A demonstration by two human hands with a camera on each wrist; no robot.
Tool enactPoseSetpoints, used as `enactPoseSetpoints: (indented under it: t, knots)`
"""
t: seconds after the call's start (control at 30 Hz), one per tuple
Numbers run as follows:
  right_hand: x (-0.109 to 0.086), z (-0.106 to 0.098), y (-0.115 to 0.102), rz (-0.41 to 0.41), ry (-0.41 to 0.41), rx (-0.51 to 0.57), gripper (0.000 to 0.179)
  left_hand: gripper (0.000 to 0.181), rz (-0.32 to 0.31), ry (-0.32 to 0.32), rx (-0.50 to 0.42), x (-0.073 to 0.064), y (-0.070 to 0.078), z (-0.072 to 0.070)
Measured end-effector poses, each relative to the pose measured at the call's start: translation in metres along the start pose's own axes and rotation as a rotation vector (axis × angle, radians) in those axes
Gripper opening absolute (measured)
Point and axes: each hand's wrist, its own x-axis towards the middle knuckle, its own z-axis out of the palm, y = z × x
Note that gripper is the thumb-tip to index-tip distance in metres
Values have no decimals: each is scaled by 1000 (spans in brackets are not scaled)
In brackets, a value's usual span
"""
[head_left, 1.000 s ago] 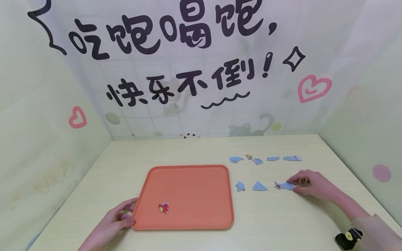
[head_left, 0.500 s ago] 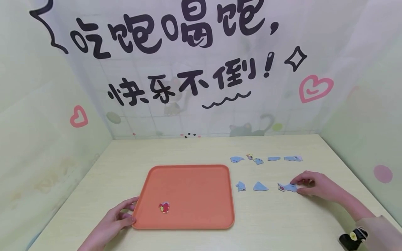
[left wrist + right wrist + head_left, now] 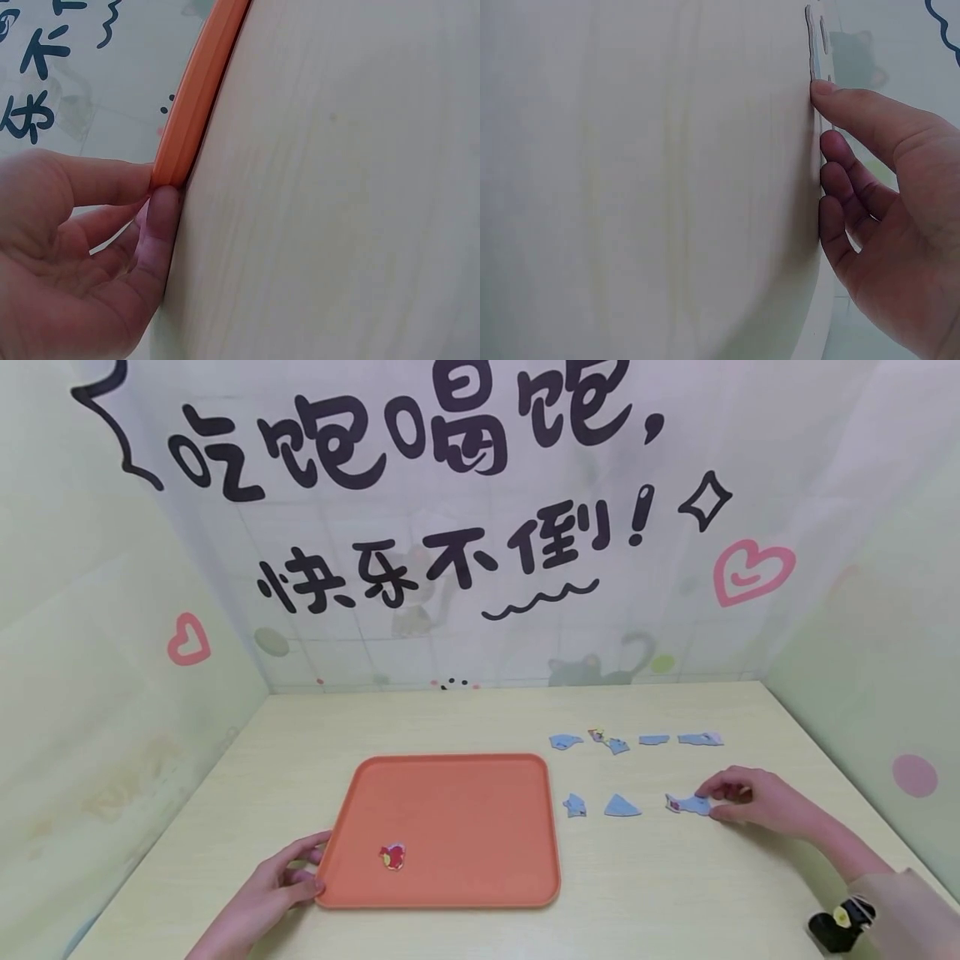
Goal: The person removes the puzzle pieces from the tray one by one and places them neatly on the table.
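Note:
At the lower left corner of an orange tray [image 3: 480, 827], my left hand [image 3: 273, 881] holds the rim between thumb and fingers. In the left wrist view the thumb [image 3: 163, 214] and index finger meet right at the tray's edge [image 3: 199, 97]. A small red puzzle piece [image 3: 392, 857] lies inside the tray, toward its lower left. On the right side of the table my right hand [image 3: 757, 802] pinches the right end of a long blue puzzle piece [image 3: 686, 804] with a red patch. Seen edge-on in the right wrist view, this piece [image 3: 810, 45] extends past my thumb tip.
Several blue puzzle pieces lie right of the tray: a triangular piece [image 3: 622, 807] and a jagged piece [image 3: 575, 806] in the near row, and a far row including a strip piece [image 3: 700, 739]. A printed cloth wall [image 3: 450, 643] stands behind the table.
My right hand has shifted slightly to the right with the long blue puzzle piece. My left hand stays at the tray's corner, and the other pieces keep their places.

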Motion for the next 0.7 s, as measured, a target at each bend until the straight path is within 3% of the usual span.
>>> enactPoseSetpoints:
  t: [0.33,0.6,0.7]
  knots:
    - [1,-3,-3,29,-22,-1,25,68,-19,5,1,0,1,1]
    - [4,-8,-7,-49,-36,-8,32,68,-7,2,-4,0,1,1]
    - [10,-12,-10,-40,-55,-8,36,68,-2,4,-5,0,1,0]
